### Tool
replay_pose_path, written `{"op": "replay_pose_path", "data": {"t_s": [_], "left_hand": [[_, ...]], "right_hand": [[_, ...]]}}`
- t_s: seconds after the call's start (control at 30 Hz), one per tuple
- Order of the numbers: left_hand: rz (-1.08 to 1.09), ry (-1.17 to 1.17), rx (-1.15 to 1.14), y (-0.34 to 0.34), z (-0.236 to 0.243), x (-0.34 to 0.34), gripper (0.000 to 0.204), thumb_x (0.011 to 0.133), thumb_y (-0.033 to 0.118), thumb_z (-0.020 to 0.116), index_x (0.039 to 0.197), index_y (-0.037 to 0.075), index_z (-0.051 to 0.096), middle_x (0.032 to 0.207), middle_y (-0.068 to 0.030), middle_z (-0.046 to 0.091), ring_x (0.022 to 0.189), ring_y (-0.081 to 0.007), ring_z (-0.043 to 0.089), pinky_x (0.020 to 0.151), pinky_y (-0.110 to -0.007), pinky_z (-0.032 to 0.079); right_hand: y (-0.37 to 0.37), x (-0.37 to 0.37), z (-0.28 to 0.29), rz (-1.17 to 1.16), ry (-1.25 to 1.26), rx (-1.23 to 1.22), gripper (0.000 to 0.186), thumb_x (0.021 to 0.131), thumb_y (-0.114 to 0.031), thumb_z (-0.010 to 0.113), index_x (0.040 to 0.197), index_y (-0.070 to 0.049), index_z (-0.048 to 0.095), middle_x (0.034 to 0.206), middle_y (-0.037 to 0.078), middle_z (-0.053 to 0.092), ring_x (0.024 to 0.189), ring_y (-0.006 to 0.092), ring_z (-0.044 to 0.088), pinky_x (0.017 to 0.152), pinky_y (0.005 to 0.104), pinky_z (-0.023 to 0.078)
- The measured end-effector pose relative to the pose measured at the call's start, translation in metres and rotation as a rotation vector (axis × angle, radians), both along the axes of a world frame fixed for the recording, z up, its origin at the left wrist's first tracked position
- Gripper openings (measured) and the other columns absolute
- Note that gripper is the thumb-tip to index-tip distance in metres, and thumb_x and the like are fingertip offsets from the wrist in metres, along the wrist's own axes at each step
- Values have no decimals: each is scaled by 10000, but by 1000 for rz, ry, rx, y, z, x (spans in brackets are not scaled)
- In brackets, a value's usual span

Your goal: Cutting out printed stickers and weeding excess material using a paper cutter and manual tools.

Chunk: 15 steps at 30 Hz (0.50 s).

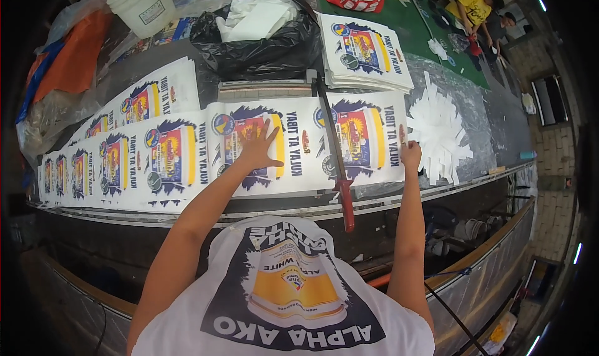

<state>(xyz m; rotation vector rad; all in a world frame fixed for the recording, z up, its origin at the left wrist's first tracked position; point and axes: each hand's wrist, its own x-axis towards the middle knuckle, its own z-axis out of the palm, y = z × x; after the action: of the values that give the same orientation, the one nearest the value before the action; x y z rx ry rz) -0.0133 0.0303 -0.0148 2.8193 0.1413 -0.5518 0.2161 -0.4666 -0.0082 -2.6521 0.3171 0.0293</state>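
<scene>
A long white strip printed with repeated colourful paint-bucket pictures lies across the table and passes under the long blade of a paper cutter. The blade is down across the strip, its red handle pointing towards me. Fingers spread, my left hand lies flat on the print left of the blade. At the strip's right end, my right hand pinches the edge between thumb and fingers. Further left the strip carries on in several more prints, with another printed sheet behind it.
Behind the cutter sits a black plastic bag holding white scraps. A stack of cut prints lies beyond the blade, and narrow white offcuts are heaped at right. A white bucket stands far left. Other people are at the far right.
</scene>
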Motion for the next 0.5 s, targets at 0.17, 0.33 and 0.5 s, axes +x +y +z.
{"op": "replay_pose_path", "data": {"t_s": [0.17, 0.33, 0.5], "left_hand": [[-37, 41, -2, -13, 1, 30, 1317, 604, 786, 795, 1663, 319, 168, 1746, -98, 4, 1573, -482, 15, 1131, -822, 97], [-33, 79, -5, -11, 3, 40, 1321, 605, 798, 793, 1664, 328, 159, 1747, -95, -6, 1576, -474, -9, 1134, -818, 101], [-43, 72, 13, -14, 1, 44, 1327, 611, 798, 795, 1667, 324, 145, 1746, -104, -34, 1573, -483, -22, 1126, -826, 97]], "right_hand": [[93, -101, 119, 282, -144, 513, 527, 978, -181, 698, 1431, -24, 479, 1194, 159, 643, 705, 195, 661, 570, 296, 518], [175, -252, 204, 697, 174, 377, 757, 991, -315, 687, 1590, -54, 304, 1588, 208, 395, 1213, 254, 605, 896, 343, 549], [185, -284, 186, 393, 425, 326, 851, 983, -247, 628, 1633, -91, 100, 1261, 284, 663, 924, 438, 722, 806, 506, 575]]}}
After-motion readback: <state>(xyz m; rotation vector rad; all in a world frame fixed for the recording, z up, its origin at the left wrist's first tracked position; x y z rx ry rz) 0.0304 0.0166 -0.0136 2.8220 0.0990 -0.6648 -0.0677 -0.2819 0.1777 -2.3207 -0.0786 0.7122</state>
